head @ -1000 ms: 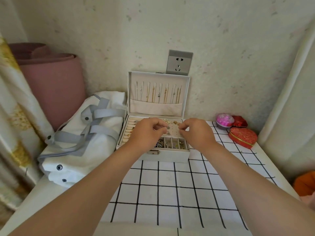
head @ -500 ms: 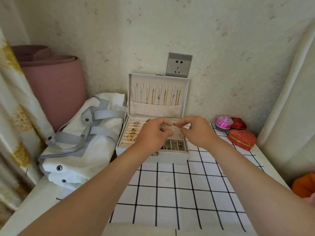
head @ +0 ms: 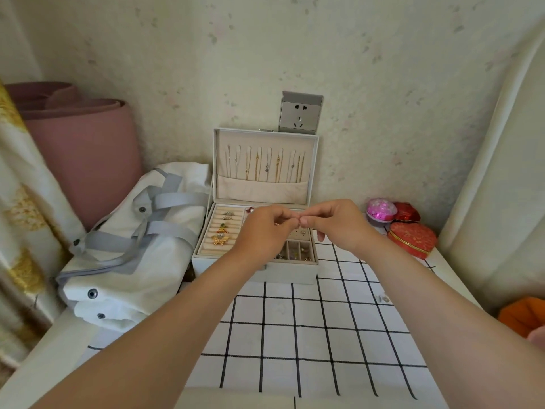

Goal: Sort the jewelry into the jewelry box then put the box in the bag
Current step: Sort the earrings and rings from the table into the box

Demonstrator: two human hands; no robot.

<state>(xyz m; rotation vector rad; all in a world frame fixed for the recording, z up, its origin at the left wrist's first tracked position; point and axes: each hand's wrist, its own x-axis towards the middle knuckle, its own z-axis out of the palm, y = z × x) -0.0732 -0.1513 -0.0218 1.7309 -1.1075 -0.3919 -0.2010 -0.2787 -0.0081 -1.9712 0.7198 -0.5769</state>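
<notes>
**Single head-worn view, directed forward and downward over the bench [head: 295,335].**
The scene is viewed at close range from above and behind the two forearms, which enter from the lower edge. The open jewelry box [head: 283,274] is centred at arm's reach, and the frame is closed off behind it by the wall [head: 383,84].

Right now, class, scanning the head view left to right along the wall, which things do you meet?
pink rolled mat → white bag → jewelry box → pink domed box → red heart-shaped box → orange object
</notes>
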